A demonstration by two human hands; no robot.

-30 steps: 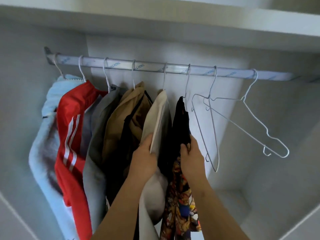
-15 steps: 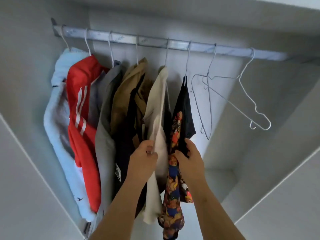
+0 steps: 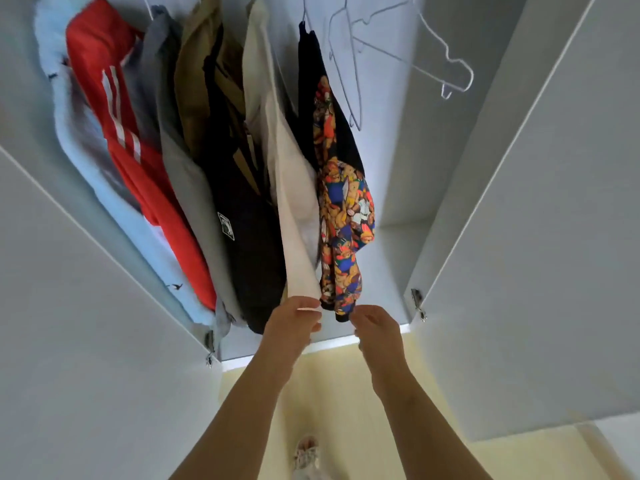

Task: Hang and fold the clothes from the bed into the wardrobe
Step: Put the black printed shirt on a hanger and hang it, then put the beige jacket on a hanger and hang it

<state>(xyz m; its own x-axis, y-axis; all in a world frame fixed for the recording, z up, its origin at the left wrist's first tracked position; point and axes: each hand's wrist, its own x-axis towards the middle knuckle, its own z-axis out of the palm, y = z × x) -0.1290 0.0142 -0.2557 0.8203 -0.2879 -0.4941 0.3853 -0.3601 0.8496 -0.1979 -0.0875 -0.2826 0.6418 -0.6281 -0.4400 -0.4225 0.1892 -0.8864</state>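
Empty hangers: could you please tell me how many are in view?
2 empty hangers: one hangs right of the patterned shirt; the other splays farther right. Others may be hidden above the frame.

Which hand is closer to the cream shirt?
Left. The left hand pinches the hem of the cream shirt; the right hand is off to its right, by the printed shirt.

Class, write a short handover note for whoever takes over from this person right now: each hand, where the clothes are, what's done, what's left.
Left hand pinches the hem of the cream garment. Right hand is at the hem of the patterned shirt; its grip is unclear. Both garments hang in the wardrobe with the others. Empty hangers hang to the right. The bed is out of view, so what remains is unknown.
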